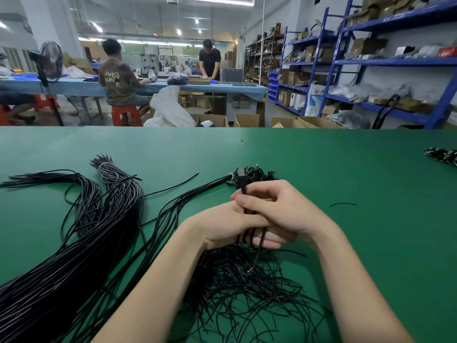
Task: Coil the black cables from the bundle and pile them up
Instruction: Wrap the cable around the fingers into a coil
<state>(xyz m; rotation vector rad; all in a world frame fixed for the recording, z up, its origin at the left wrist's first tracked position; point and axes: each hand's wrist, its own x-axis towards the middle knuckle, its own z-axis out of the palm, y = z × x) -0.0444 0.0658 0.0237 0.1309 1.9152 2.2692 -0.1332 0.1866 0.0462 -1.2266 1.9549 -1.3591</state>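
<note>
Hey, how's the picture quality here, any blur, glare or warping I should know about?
Head view: wide-angle warping bends the blue shelves; ceiling lights glare white; the hands and the black cable wound on them are fairly sharp; cable bundle glints; green table evenly lit, soft shadows.

One head-worn camera looks forward and down, close above the two hands (259,216), across the green table (346,169) beyond them.

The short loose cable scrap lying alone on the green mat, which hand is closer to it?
Right. The right hand lies just left of the cable scrap; the left hand sits farther left, behind the right.
</note>
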